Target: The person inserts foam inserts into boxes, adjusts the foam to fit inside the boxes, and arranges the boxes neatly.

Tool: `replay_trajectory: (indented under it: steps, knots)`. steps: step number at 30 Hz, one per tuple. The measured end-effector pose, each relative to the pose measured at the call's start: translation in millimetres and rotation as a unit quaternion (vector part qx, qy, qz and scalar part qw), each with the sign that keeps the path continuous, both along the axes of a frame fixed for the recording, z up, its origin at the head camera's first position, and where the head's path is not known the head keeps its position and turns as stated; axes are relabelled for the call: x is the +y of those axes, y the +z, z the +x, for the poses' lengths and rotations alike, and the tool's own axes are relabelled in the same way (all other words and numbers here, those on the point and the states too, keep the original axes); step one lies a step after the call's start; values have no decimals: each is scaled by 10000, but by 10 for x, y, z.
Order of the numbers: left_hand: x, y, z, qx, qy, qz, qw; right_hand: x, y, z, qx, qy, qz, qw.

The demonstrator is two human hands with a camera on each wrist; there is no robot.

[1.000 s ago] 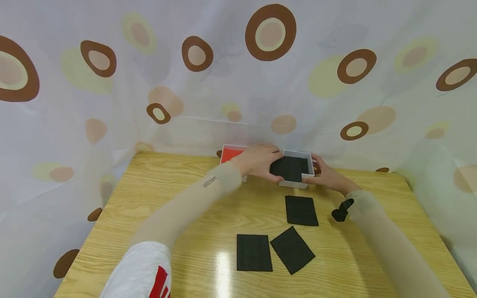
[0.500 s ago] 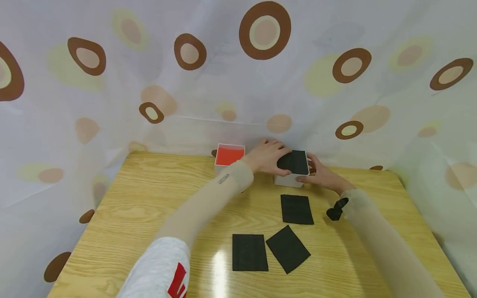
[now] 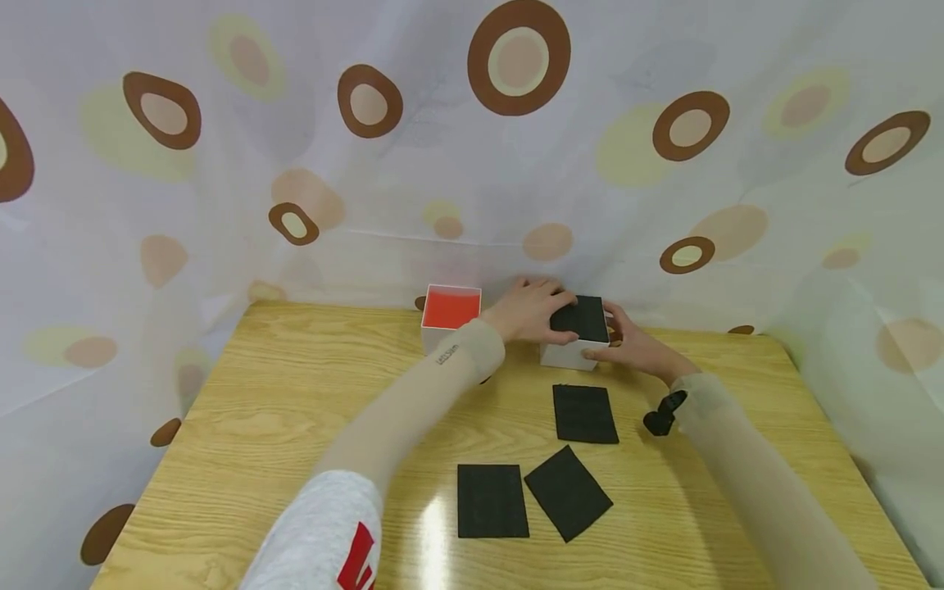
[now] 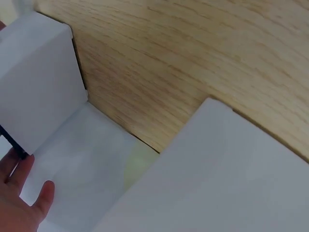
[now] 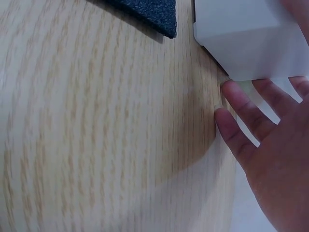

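A white box [image 3: 569,355] stands at the back of the table with a black foam sheet [image 3: 586,318] lying level in its open top. My left hand [image 3: 527,310] reaches over the box's left side, its fingertips touching the sheet; in the left wrist view its thumb stands apart from the box wall. From the right, my right hand [image 3: 637,346] holds the box, thumb on the front wall and fingers along the right side. In the right wrist view those fingers [image 5: 248,108] are spread, with the fingertips at the box's edge.
A second white box [image 3: 435,338] with a red inside [image 3: 452,309] stands to the left. Black foam sheets lie nearer on the wooden table [image 3: 295,393]: one foam sheet [image 3: 586,414] before the box, another square [image 3: 492,501] and a turned one [image 3: 569,493]. A patterned curtain [image 3: 413,188] hangs behind.
The black foam sheet, tilted in my left hand over the box before, has come down level into its top. My left hand's fingers have loosened slightly; my right hand stays on the box.
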State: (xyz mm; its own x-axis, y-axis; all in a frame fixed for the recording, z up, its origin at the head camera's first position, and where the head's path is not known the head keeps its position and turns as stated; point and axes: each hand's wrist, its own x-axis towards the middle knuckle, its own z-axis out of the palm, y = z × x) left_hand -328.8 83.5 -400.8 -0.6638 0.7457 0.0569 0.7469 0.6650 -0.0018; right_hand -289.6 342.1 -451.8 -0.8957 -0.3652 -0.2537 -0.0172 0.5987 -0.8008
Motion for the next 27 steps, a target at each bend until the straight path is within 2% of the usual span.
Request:
replay_trajectory:
  steps: [6,12,16,21,27]
  knots:
    - [-52,-52,-19,-157,-77,317,9993,-3,6,-21,58,24,-8,10000]
    - [-141,-74,21,-2,-460,590,9972,-14,13,-23,80,34,-48,10000]
    - [-161,-94,57,-58,-678,452,9967,-6,24,-15,51,26,-71,10000]
    - [-158,-139,87,-108,-738,190,9970,4,10,-16,90,53,-32,9999]
    - [-123,-164,111,187,-731,215,9969,3,-25,-24,158,65,20,9999]
